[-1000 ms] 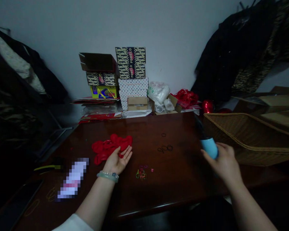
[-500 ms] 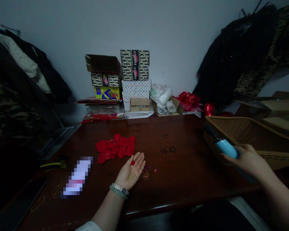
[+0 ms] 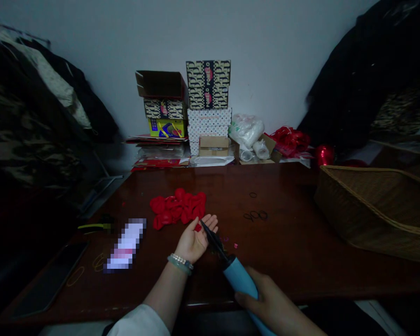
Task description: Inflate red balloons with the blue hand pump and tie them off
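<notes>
Palm up over the table, my left hand (image 3: 193,241) has its fingers stretched out. It holds a small red piece (image 3: 198,227) near the thumb; the exact kind is too small to make out. My right hand (image 3: 262,294) is closed around the blue handle of a tool with a long, narrow black tip (image 3: 240,280). This tip reaches across to my left fingers, close to the red piece; whether they touch, I cannot tell. Just beyond my left hand lies a cluster of soft-looking red pieces (image 3: 177,209). Small coloured bands (image 3: 235,245) are partly hidden behind the tool.
Black rings (image 3: 256,215) lie on the dark wooden table (image 3: 287,261). At left are a dark phone (image 3: 52,280), a blurred-out pale item (image 3: 126,245) and yellowish bands (image 3: 76,276). A wicker basket (image 3: 364,219) stands at right. Stacked boxes (image 3: 209,84) rise at the back.
My right hand has brought the blue tool from beside the basket leftward to my left hand. The view has turned slightly right. My left hand keeps its palm-up pose.
</notes>
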`<control>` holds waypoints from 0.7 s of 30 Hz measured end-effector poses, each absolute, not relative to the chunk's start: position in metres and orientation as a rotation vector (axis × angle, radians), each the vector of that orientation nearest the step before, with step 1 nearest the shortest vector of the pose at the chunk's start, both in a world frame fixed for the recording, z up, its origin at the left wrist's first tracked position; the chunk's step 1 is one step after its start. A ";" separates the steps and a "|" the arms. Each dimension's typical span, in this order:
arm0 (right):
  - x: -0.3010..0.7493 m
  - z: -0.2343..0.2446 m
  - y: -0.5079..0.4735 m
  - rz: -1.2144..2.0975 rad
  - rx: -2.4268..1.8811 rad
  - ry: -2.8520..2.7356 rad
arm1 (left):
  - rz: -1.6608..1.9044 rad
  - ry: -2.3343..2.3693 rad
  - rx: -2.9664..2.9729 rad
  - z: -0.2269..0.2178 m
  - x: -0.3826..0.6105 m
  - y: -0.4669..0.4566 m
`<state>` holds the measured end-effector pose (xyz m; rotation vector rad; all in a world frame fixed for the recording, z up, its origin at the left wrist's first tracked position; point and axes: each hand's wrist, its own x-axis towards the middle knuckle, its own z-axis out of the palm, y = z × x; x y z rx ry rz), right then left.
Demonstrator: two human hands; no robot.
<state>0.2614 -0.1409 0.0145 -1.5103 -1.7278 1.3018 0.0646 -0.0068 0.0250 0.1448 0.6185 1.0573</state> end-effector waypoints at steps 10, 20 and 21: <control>0.256 -0.002 -0.146 1.379 -1.528 -1.699 | 1.114 0.602 0.079 0.027 0.060 -0.001; 0.258 -0.005 -0.148 1.362 -1.559 -1.709 | 1.011 0.740 0.324 0.024 0.065 -0.010; 0.259 -0.005 -0.148 1.363 -1.561 -1.709 | 1.004 0.756 0.351 0.024 0.065 -0.010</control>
